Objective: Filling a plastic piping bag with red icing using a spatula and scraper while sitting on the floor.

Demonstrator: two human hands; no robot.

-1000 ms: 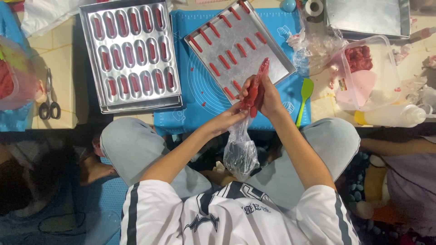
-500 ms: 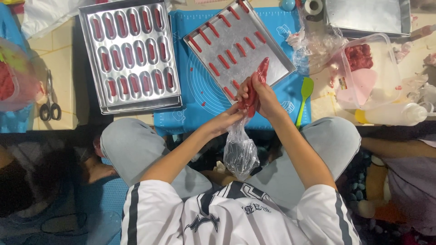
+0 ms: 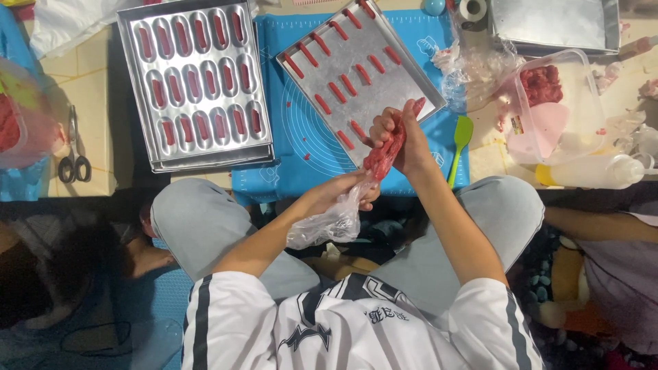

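Piping bag (image 3: 373,161) of red paste, right hand (image 3: 401,133) gripping front, left hand (image 3: 343,192) behind

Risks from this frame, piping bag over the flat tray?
1. The piping bag tip sits at the flat tray edge; red paste may land on the blue mat.
2. Left hand grips only the bag's loose twisted tail; paste might back up.
3. Green spatula lies beside the right hand; easily knocked.

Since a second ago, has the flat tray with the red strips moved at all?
No. The flat tray sits at the same angle on the blue mat, beside the moulded tray, as before.
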